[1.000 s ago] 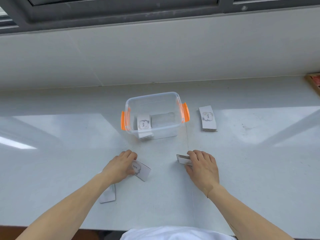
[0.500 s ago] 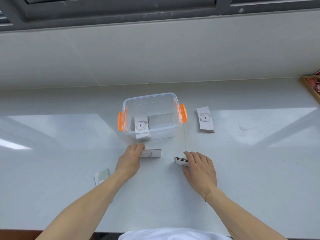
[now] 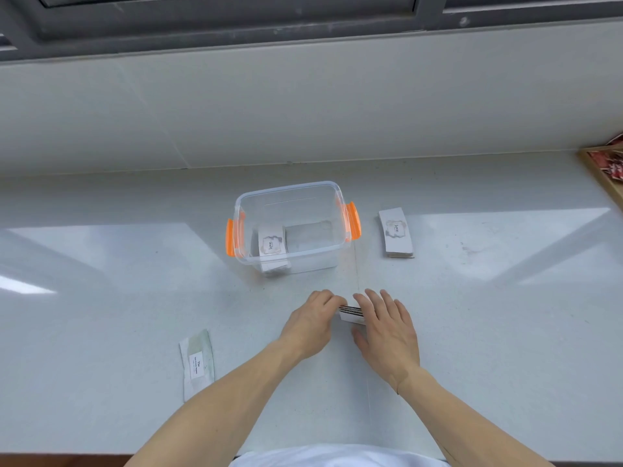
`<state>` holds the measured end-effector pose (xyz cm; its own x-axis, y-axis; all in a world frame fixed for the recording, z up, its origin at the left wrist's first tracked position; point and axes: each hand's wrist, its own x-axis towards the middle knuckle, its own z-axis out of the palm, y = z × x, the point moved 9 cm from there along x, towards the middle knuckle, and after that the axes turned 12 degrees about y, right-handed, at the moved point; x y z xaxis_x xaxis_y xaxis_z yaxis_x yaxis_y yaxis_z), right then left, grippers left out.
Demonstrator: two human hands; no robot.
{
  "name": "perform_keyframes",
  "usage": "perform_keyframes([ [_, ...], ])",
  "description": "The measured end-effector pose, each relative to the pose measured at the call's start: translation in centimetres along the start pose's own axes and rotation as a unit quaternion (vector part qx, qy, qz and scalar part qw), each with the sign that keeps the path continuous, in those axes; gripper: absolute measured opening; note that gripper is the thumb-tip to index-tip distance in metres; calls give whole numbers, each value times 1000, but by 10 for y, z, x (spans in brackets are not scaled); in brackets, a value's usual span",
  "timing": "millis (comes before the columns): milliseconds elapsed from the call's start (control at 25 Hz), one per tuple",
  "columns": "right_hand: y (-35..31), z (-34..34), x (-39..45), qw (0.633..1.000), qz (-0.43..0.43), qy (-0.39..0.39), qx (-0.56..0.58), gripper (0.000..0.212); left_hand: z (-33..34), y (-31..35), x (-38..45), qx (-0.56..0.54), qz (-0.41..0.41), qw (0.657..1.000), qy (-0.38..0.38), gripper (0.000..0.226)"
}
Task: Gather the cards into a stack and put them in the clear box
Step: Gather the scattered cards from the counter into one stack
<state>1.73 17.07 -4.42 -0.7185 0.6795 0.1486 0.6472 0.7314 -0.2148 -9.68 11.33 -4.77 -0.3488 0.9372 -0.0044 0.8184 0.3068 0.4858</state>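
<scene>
The left hand [image 3: 312,320] and the right hand [image 3: 384,326] press a small stack of cards [image 3: 350,313] between their curled fingers, on the table [image 3: 472,332]; the clear box [image 3: 290,227] sits just behind.

We take this for a plain indoor work space, though which kind we cannot tell. A glossy white worktop [image 3: 101,264] runs under a dark-framed window [image 3: 236,25], with a wooden tray [image 3: 603,183] at its edge.
</scene>
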Motion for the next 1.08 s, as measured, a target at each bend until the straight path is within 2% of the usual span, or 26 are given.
perform_keyframes([
  [120,1,1,1,1000,-2,6,-4,50,6,9,0,-45,-6,999,-6,45],
  [441,4,6,2,1000,15,1,-7,48,25,26,6,-131,-94,985,-57,49],
  [521,3,6,2,1000,12,-5,-7,50,24,27,4,-135,-91,985,-62,51],
  [681,2,3,0,1000,1,4,-9,54,3,0,-13,-7,-13,1000,-27,65],
  [801,2,2,0,1000,0,5,-10,53,-21,-48,-39,99,25,993,-52,61],
  [961,3,3,0,1000,-3,10,-7,55,-59,-120,-87,266,99,946,-159,63],
  [1081,3,3,1,1000,-2,13,-4,55,-86,-161,-117,321,101,920,-203,66],
])
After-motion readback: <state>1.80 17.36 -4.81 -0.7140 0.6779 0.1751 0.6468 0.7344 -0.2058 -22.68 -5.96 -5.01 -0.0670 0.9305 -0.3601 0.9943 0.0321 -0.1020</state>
